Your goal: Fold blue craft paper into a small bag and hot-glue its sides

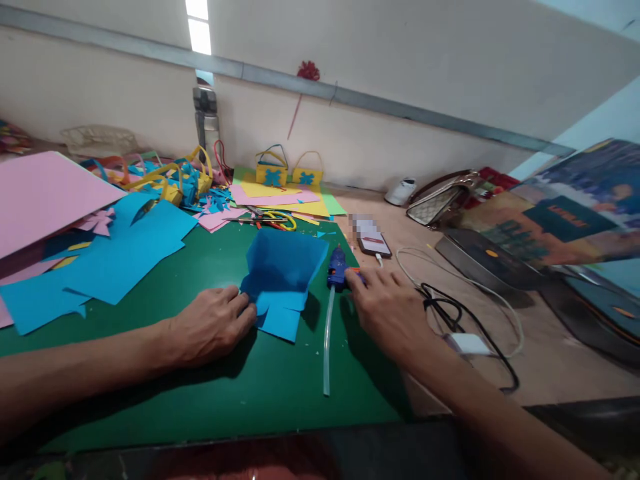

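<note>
A partly folded blue paper piece (pixel 280 267) rises from the green mat (pixel 200 393), its near flap lying flat. At its left edge, the curled fingers of my left hand (pixel 215 325) pinch the paper. To the right is a blue hot glue gun (pixel 337 268), nozzle pointing away from me. A long clear glue stick (pixel 328 343) sticks out of its back end. My right hand (pixel 387 310) is closed on the gun's handle near the orange trigger; the fingertips are partly hidden.
Scissors (pixel 280 220) lie beyond the blue paper. Blue sheets (pixel 125 257) and a pink sheet (pixel 50 193) cover the left. Small yellow paper baskets (pixel 271 175) stand at the back. A phone (pixel 371 237), black cable (pixel 480 333) and white adapter (pixel 469 344) lie right.
</note>
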The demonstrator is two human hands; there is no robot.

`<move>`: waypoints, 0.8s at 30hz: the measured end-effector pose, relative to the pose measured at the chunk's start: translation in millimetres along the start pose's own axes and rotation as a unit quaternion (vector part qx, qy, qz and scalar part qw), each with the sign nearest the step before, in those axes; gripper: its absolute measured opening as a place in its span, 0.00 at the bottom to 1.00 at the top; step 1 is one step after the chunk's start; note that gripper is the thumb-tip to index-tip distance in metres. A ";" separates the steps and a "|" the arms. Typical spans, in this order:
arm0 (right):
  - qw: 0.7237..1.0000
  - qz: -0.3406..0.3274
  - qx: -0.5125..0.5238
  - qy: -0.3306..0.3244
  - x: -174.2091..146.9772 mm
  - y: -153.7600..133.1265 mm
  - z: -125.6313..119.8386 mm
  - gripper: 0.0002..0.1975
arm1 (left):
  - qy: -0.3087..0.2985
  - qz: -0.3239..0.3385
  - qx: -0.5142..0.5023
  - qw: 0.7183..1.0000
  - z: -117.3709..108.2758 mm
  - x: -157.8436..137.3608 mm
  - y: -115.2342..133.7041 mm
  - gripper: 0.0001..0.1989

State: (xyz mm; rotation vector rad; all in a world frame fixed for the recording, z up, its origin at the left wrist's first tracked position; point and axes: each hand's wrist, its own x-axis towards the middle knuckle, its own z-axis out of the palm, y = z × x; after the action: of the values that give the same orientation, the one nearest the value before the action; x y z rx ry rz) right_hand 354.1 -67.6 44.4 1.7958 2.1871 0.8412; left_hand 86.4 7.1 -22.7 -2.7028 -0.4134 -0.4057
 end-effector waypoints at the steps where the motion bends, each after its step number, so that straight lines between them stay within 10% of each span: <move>1: 0.999 0.018 -0.016 -0.030 3.4 5.4 2.0 0.16 | -0.001 -0.004 0.003 1.000 -0.5 -0.1 -0.2 0.07; 11: 0.976 0.072 0.043 -0.199 27.3 14.3 12.0 0.27 | 0.032 -0.071 -0.025 0.997 -5.7 3.8 -3.8 0.12; 18: 0.983 0.114 0.071 -0.124 21.0 14.5 0.1 0.21 | 0.033 -0.097 -0.045 0.994 -5.4 5.8 -3.8 0.12; 24: 0.942 0.119 0.315 -0.007 -7.1 26.6 -18.8 0.20 | 0.025 -0.119 -0.080 0.989 -3.3 6.2 -6.9 0.11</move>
State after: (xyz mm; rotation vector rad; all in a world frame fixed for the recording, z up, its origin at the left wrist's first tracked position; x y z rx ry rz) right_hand 369.1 -77.2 72.6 2.3657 2.4408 0.1439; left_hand 89.0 13.3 -15.4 -2.7993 -0.7216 -0.5961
